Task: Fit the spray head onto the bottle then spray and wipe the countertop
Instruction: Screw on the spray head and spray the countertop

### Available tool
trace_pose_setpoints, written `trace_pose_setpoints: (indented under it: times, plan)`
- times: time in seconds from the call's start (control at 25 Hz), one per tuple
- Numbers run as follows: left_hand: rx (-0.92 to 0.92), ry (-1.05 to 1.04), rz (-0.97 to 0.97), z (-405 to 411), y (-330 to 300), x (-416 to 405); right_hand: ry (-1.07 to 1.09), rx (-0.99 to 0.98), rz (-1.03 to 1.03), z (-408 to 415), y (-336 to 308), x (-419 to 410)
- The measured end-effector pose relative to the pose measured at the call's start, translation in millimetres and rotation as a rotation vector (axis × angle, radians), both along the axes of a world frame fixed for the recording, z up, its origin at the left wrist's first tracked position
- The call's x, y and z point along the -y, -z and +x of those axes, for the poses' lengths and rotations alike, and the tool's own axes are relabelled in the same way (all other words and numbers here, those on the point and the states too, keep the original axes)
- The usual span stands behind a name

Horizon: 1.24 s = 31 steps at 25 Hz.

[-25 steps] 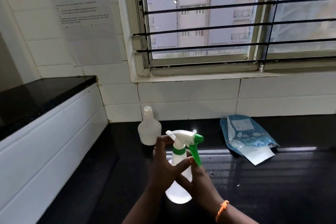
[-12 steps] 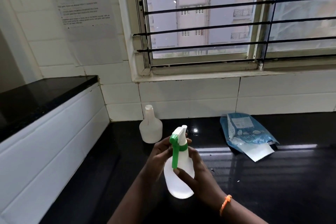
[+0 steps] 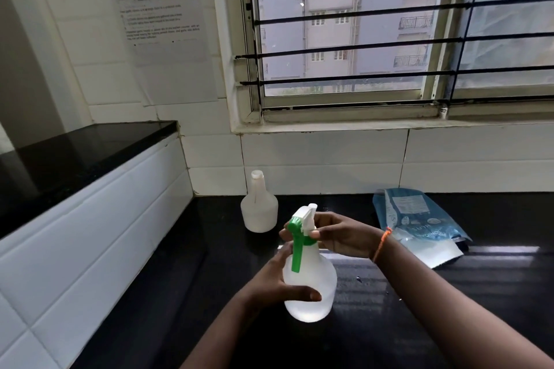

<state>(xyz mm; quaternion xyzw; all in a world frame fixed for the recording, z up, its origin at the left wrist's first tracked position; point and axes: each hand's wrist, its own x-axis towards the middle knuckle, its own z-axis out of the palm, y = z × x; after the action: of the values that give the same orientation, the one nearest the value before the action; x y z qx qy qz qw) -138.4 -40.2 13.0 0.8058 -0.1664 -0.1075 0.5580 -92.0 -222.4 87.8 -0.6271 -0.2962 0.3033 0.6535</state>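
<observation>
At centre frame the bottle stands near upright above the countertop, the left hand wrapped round its body from the left, the right hand closed on the spray head directly atop its neck.

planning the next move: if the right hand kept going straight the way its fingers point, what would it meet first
The right hand points leftward and is already in a grip on the white and green spray head atop the translucent plastic bottle. Past that, the line looks free above the black countertop, though depth is unclear.
</observation>
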Motion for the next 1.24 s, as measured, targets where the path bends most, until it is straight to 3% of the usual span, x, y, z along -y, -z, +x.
trace_pose_setpoints:
  times: [0.2, 0.32, 0.44, 0.6, 0.68, 0.76, 0.92, 1.08, 1.24]
  plan:
    - [0.018, -0.047, -0.004, 1.6, 12.0, -1.9, 0.032, 0.149, -0.029, -14.8, -8.9, 1.9]
    - [0.066, -0.158, -0.035, -5.8, 15.9, 7.8, 0.317, 0.365, -0.028, -38.2, 3.7, -6.6]
    - [0.088, -0.246, -0.051, -15.6, 12.6, 20.0, 0.702, 0.583, -0.203, -58.7, 19.8, -24.7]
    - [0.035, -0.295, -0.118, -27.0, 18.5, 22.8, 0.964, 0.670, -0.154, -71.4, 25.0, -33.5]
    - [0.019, -0.281, -0.118, -33.1, 24.4, 23.5, 1.031, 0.596, -0.075, -71.1, 27.3, -26.8]
    - [0.039, -0.192, -0.018, -36.1, 25.1, 28.0, 0.969, 0.496, -0.050, -68.7, 31.1, -17.7]
    - [-0.013, -0.065, 0.044, -33.6, 17.2, 28.8, 0.531, 0.320, -0.018, -60.9, 29.8, 9.1]
    - [-0.075, 0.149, 0.104, -40.1, 13.9, 19.4, 0.214, 0.325, -0.139, -71.5, 22.9, 26.2]
    - [-0.095, 0.198, 0.226, -60.6, 11.2, 17.8, 0.234, 0.311, -0.164, -101.9, 28.4, 28.1]
